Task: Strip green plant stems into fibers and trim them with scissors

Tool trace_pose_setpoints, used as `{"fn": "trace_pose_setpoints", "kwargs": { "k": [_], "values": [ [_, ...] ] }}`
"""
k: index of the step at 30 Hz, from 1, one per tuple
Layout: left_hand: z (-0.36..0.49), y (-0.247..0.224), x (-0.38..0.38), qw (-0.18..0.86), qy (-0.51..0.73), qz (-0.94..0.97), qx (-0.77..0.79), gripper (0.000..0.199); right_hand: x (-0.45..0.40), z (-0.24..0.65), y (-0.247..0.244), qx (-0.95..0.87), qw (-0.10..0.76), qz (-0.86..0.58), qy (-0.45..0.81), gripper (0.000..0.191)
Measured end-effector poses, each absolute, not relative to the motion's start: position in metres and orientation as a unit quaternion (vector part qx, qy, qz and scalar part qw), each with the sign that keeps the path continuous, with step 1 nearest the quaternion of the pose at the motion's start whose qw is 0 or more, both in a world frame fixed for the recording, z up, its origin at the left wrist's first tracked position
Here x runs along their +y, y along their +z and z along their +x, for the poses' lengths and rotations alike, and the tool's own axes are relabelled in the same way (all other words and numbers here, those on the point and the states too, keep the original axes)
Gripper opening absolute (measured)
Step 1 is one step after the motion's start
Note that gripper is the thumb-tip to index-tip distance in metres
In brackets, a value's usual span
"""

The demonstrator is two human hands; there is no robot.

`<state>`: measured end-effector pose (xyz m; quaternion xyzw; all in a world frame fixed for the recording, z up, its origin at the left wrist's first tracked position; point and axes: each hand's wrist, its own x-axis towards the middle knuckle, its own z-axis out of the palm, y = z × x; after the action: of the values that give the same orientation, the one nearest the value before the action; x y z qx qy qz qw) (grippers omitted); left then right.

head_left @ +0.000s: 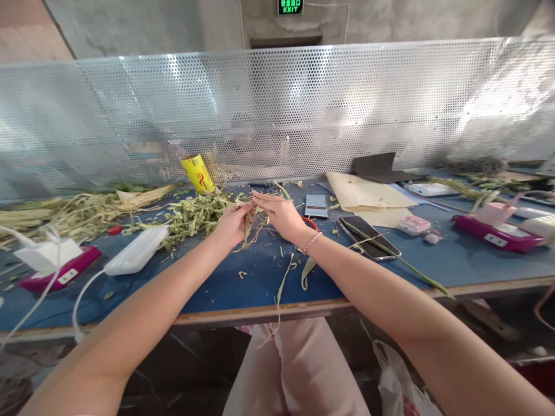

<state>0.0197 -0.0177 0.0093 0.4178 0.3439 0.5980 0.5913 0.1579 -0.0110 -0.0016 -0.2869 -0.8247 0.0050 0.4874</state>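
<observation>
Over the counter, the left hand pinched a strip that hung below its fingertips, perhaps to steady it. The right hand held its fingers straight and close by the left's; whether it gripped anything could not be told. Leaves lay heaped beside the left hand, probably for easy reach.

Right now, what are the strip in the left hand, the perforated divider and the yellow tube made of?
Strip: probably dried plant matter, matt; pale green, hanging from the left hand. Perforated divider: likely metal, semi-gloss; bright reflections, though plastic is possible. Yellow tube: perhaps card in a printed wrap, slightly glossy; brownish rim.
</observation>
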Motion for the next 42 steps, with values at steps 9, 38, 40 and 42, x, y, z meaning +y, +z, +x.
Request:
{"fn": "trace_pose_setpoints", "kwargs": {
  "k": [9, 38, 40, 42],
  "values": [
    [0.0207, 0.0112, -0.0203, 0.62, 0.562, 0.415, 0.355, 0.007, -0.0123, 0.168, 0.002, -0.869, 0.411, -0.265, -0.078, 0.051],
    [0.0222, 0.0055, -0.0195, 0.59, 0.548, 0.462, 0.372, 0.01, -0.013, 0.1598, 0.0021, -0.795, 0.499, -0.345, 0.01, 0.012],
    [0.0226, 0.0046, -0.0187, 0.569, 0.552, 0.479, 0.377, 0.012, -0.0129, 0.1598, 0.0019, -0.796, 0.5, -0.341, 0.011, 0.013],
    [0.0227, 0.0036, -0.0182, 0.564, 0.547, 0.5, 0.364, 0.014, -0.0128, 0.1597, 0.0015, -0.797, 0.502, -0.337, 0.014, 0.015]
  ]
}}
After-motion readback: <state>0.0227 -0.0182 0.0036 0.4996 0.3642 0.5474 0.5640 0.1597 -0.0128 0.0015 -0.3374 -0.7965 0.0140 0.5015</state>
